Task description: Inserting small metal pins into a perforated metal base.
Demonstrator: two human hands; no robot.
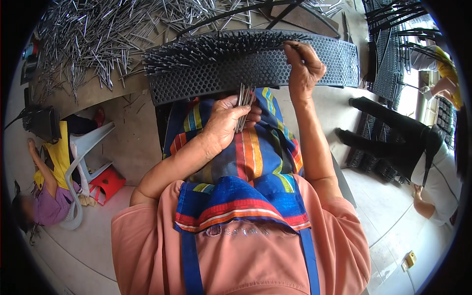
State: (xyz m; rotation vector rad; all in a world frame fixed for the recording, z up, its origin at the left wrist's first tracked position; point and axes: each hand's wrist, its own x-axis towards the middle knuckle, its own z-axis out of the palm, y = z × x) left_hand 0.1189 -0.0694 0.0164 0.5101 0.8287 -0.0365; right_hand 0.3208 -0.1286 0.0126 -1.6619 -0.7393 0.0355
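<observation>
A long black perforated tray (324, 56), full of small round holes, lies across in front of me. Thin dark metal rods (206, 49) stand packed in the holes along its far left and middle part. My left hand (231, 118) is closed around a small bundle of thin metal rods (242, 105), held upright just below the tray's near edge. Over the tray, right of the standing rods, my right hand (306, 69) has its thumb and fingers pinched together at the holes. What lies between those fingertips is too small to make out.
A big heap of loose metal rods (103, 39) covers the table at the back left. More perforated trays (388, 59) with rods stand at the right. One person (54, 172) sits at the left beside a red bag (106, 185); others (432, 172) are at the right.
</observation>
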